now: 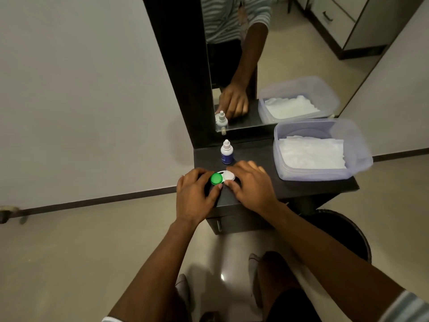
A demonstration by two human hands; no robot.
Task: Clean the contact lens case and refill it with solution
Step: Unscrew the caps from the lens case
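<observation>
dark vanity shelf [301,189] under a mirror [290,54], pale floor below. left hand [195,194] curled around the green cap [216,178], thumb tip at the near edge, fingers on the far-left side; looks like a pinch on the cap, full closure not clear. right hand [250,184] arched over the white cap [229,175], thumb at near edge, fingers half-covering it. contact lens case [222,177] flat on the shelf's near-left corner, long axis left-right, one cap under each hand, both caps on. solution bottle [226,152] upright just behind the case, capped, nearer the right hand. tub of tissues [362,145] further right. likely next: unscrew caps.
</observation>
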